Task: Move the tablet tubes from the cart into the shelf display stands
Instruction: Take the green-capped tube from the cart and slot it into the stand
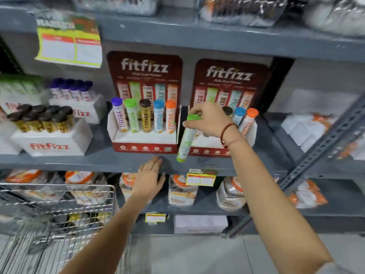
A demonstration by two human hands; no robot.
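The right hand pinches the green tube near its top, thumb and fingers closed around the neck just under the green cap, which pokes out at about 10 o'clock from the knuckles. The tube's body hangs from the fingers toward 7 o'clock, tilted, its lower end in front of the shelf edge and overlapping the left front corner of the right display stand. A red thread bracelet circles the wrist.

At 3 o'clock from that hand, just behind it, three tubes stand in the right stand: a brown-capped one mostly hidden, a blue-capped tube and an orange-capped tube.

The left hand lies flat against the shelf edge, fingers together and extended, holding nothing, at about 7 o'clock from the green tube's lower end.

At 9 o'clock from the green tube, the left display stand carries five upright tubes with purple, green, brown, blue and orange caps. The wire cart sits at lower left, its contents blurred.
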